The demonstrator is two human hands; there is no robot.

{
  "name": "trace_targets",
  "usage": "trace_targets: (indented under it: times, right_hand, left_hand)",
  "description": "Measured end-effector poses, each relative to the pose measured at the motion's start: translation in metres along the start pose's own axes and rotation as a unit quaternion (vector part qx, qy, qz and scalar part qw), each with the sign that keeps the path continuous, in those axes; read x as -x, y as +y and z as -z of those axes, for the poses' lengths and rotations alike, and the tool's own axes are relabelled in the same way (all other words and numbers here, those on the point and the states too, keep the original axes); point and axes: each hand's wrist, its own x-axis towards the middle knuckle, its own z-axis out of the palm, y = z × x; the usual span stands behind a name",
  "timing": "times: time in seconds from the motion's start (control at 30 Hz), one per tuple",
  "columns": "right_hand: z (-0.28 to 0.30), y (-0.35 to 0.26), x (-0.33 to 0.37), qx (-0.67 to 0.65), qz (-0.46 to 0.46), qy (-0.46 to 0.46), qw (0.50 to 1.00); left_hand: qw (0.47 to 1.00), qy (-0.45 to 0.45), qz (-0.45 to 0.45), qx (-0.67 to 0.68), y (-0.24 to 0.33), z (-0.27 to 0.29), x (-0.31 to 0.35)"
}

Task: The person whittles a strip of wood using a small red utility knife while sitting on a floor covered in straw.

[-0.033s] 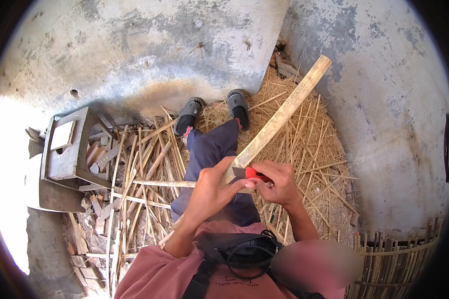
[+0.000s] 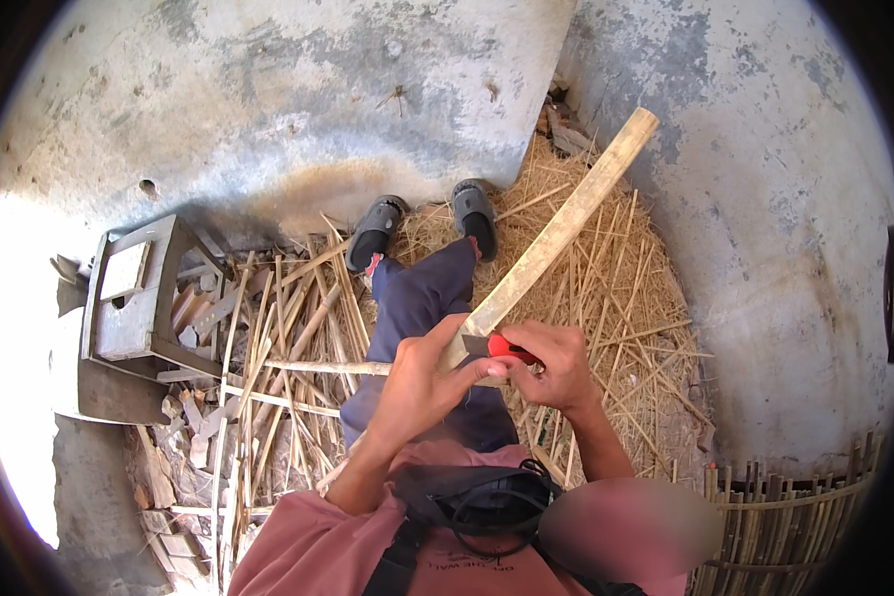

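Wood strip (image 2: 562, 224) is held over the legs (image 2: 417, 303), its nr. end grasped in L hand (image 2: 417, 387), w/ L thumb (image 2: 483, 371) stretched twd. the blade (image 2: 475, 345). Red-handled knife (image 2: 510, 348) is clasped in R hand (image 2: 556, 365), blade set at the strip's edge just beyond that thumb. Step in hand is judged to be blade work nr. the strip's lower end, maybe a shave or scrape; depth of cut can't be told. For a next stroke, a steady L grip, a controlled R push & a thumb kept clear would be called for. Strip is pointed away from the body & to the right, long axis slanted diagonally, far end aimed twd. the R wall (image 2: 765, 199); whether it's propped there can't be told. Straw (image 2: 541, 184) is strewn below; loose sticks (image 2: 313, 326) are heaped left.
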Motion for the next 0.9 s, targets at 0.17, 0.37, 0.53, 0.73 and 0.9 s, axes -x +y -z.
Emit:
trace_targets:
  times: [0.17,0.37,0.53,0.73,0.9]
  right_hand:
    - [0.0,-0.008,-0.001,0.032,-0.014,0.007,0.999]
    - [-0.005,-0.011,0.001,0.043,-0.029,0.031,0.998]
    - [-0.011,-0.014,0.001,0.054,-0.037,0.07,0.995]
    - [-0.01,-0.01,0.003,0.077,-0.031,0.056,0.995]
    - [-0.004,-0.007,0.0,0.053,-0.016,0.023,0.998]
  left_hand:
    - [1.0,0.014,0.017,0.006,0.004,-0.001,0.003]
    - [0.999,0.04,0.004,0.01,-0.004,-0.007,0.004]
    - [0.996,0.091,-0.003,0.015,-0.012,-0.019,0.005]
    - [0.995,0.1,-0.01,-0.024,-0.014,-0.016,0.005]
    - [0.994,0.065,0.008,-0.083,-0.001,-0.004,0.005]
